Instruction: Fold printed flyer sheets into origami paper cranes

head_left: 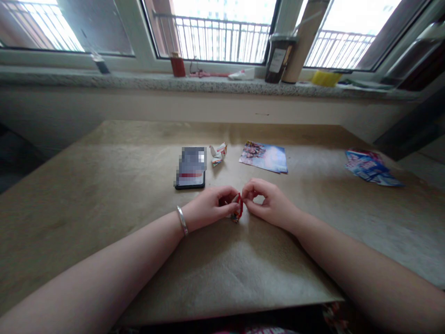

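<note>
My left hand (217, 202), with a silver bangle at its wrist, grips a small piece of folded paper (238, 212) between thumb and fingers. The paper shows red edges and a printed pattern, and my left fingers hide part of it. My right hand (266, 202) is closed in a pinch, its thumb and fingertip meeting at the paper's right edge. Just beyond my hands sits a folded paper crane (218, 154), white with red print. To its left lies a phone (190, 169) with a blurred screen.
Printed paper sheets (264, 157) lie beyond my right hand. More blue and red printed papers (371, 167) are at the table's right. On the windowsill (139, 82) stand a red spool (177, 65), a dark container (278, 58) and a yellow object (326, 78).
</note>
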The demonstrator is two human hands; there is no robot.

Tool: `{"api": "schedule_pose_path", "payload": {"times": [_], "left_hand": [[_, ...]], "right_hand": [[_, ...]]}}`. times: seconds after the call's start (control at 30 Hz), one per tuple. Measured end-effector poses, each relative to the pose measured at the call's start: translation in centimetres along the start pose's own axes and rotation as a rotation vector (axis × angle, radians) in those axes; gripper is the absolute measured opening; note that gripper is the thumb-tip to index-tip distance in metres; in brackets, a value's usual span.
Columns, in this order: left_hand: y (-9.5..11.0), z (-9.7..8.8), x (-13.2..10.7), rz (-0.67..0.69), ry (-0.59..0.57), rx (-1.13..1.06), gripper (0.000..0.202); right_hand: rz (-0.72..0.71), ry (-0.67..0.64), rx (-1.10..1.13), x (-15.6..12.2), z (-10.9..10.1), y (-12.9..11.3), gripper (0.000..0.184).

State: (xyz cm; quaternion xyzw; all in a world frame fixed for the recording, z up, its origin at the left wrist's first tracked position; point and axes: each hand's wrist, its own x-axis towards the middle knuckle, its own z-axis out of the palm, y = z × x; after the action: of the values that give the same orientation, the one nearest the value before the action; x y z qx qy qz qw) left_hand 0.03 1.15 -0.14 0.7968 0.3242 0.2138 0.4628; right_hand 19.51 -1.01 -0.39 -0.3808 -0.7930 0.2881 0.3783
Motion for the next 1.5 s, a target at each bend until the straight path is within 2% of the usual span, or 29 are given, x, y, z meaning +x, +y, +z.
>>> {"api": "schedule_pose_path", "payload": {"times": [0.2, 0.5, 0.83, 1.1, 1.5], "left_hand": [[-0.04, 0.06, 0.05, -0.012, 0.008, 0.022, 0.022], [0.02, 0.17, 0.03, -0.015, 0.008, 0.013, 0.022], [0.27, 0.06, 0.03, -0.027, -0.006, 0.031, 0.021], [0.53, 0.33, 0.00, -0.031, 0.090, 0.047, 0.015], [0.34, 0.36, 0.06, -0.060, 0.162, -0.004, 0.016]], "right_hand": [[-0.056, -0.033, -0.100, -0.03, -0.09, 0.04, 0.012], [-0.104, -0.053, -0.128, -0.04, -0.51, -0.29, 0.015], [-0.186, -0.060, -0.281, -0.21, -0.80, -0.12, 0.010], [-0.183, -0.020, -0.179, -0.07, -0.59, -0.08, 0.011], [-0.204, -0.020, -0.243, -0.13, -0.76, 0.21, 0.005]]}}
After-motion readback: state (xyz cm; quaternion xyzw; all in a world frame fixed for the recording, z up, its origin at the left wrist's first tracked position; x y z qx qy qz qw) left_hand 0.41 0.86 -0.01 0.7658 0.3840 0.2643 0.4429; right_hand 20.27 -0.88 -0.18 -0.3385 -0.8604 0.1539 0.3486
